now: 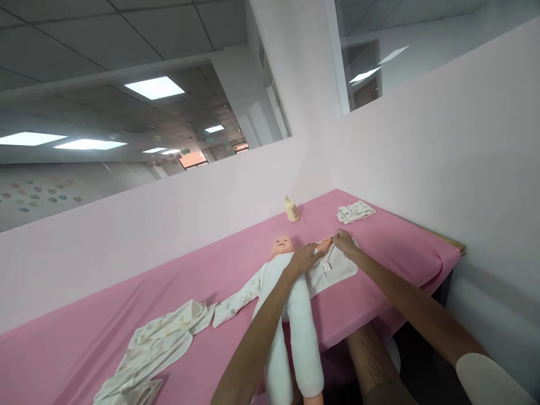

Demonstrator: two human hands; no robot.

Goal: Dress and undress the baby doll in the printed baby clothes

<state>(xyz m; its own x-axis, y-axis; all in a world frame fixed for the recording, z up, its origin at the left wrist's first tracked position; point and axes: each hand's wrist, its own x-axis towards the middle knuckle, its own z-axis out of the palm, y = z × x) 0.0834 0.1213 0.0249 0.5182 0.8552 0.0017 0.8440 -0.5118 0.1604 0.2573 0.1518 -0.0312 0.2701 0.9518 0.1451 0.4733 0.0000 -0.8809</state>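
A baby doll (297,320) with a white cloth body and legs lies on its back, its face up. A patterned baby shirt (240,301) covers one of its arms, on the left. The shirt's other side lies spread to the right of the doll, plain side up with a small tag. My left hand (306,259) is closed around the doll's arm on the right, close to the doll's small hand (324,244). My right hand (345,242) pinches the shirt's upper edge just beyond that small hand. Its fingertips are partly hidden.
The pink-covered table (202,275) meets the white walls behind and at right. A yellowish bottle (292,209) stands near the back wall. A folded patterned cloth (355,212) lies at the back right. Crumpled patterned baby clothes (156,343) lie at the left.
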